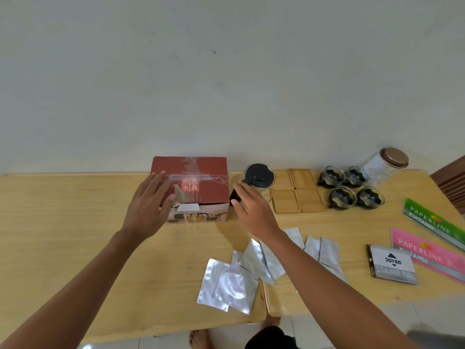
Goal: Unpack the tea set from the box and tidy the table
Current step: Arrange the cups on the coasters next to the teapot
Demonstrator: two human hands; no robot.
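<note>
A dark red tea-set box, taped over its top, stands closed on the wooden table. My left hand hovers open over its front left corner, fingers spread. My right hand is open just right of the box, in front of a glass teapot with a black lid; its fingers reach toward the pot's dark handle. Right of the pot lie several wooden coasters and several small glass cups with dark handles.
Several silver foil pouches are scattered near the front edge. A tall canister with a bronze lid stands at the back right. A stamp pad box and two receipt books lie at the right. A chair is beyond the table's right end.
</note>
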